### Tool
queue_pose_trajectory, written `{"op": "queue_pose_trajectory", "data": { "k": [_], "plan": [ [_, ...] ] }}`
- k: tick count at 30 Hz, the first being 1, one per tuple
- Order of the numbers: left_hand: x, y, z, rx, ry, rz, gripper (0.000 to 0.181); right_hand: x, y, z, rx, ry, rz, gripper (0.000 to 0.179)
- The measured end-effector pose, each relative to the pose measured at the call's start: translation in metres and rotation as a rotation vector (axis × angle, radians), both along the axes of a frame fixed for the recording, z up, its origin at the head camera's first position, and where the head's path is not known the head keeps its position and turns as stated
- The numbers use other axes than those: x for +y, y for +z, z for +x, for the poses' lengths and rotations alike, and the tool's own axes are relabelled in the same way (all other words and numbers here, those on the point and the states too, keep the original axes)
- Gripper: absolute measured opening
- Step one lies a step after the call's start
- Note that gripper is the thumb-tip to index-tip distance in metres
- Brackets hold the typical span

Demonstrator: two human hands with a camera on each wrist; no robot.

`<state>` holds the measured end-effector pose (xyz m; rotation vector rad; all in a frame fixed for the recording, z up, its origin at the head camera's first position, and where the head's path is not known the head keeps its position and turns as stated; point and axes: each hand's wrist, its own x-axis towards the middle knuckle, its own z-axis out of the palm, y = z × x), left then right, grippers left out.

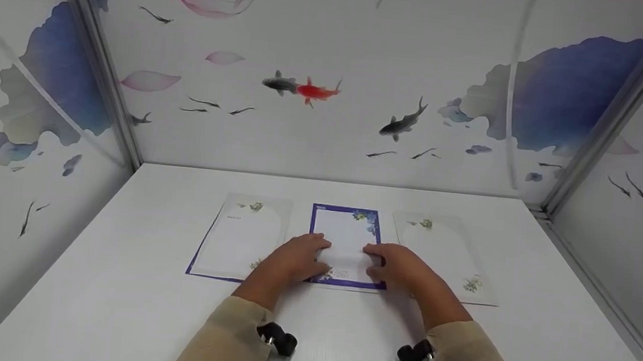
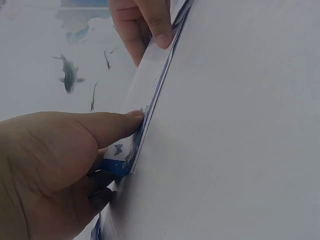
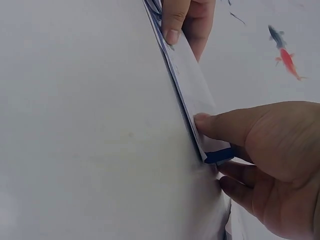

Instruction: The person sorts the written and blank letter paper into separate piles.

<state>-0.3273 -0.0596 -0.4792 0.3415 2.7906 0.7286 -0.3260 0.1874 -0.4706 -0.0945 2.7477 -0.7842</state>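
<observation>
In the head view, a blue-bordered sheet of flower-printed paper [image 1: 346, 235] lies in the middle of the table, between both hands. My left hand [image 1: 303, 253] grips its left edge, the thumb on top near the front corner and fingers along the side. On the opposite edge, my right hand [image 1: 404, 264] holds it the same way. Both wrist views show thumbs pressing the paper [image 2: 142, 90] from above, with fingers beside or beneath its edge. Several layers show along the front edge of the paper [image 3: 187, 87]. How far the fingers reach underneath is hidden.
To the left lies a pale flower-printed sheet [image 1: 235, 237] with blue showing along its edge. A similar pale sheet [image 1: 440, 252] lies to the right, partly behind the right hand. The white table [image 1: 336, 344] meets printed panels [image 1: 325, 140] at the back and sides.
</observation>
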Motion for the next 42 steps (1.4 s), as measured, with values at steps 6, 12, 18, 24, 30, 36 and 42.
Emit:
{"op": "queue_pose_trajectory", "data": {
  "k": [6,12,18,24,30,36,42],
  "plan": [
    [0.002,-0.002,-0.001,0.082,0.033,0.032,0.055,-0.003,-0.002,-0.003,0.106,0.012,0.005,0.049],
    [0.004,-0.002,-0.002,0.177,0.086,0.01,0.055,-0.006,0.0,-0.004,0.174,-0.011,-0.008,0.047],
    [0.004,-0.004,-0.004,0.132,0.134,0.102,0.057,-0.007,0.0,-0.005,0.158,-0.056,-0.067,0.045],
    [0.006,-0.005,-0.008,0.091,0.29,0.305,0.055,-0.006,-0.001,-0.01,0.155,-0.206,-0.158,0.049],
    [0.008,-0.004,-0.01,0.073,0.42,0.431,0.057,-0.002,-0.001,-0.011,0.112,-0.32,-0.251,0.061],
    [0.006,-0.002,-0.008,0.068,0.437,0.475,0.056,0.001,0.002,-0.011,0.058,-0.372,-0.413,0.064],
    [0.001,-0.001,-0.007,0.036,0.413,0.491,0.058,0.003,0.003,-0.011,-0.029,-0.412,-0.462,0.059]
  ]
}}
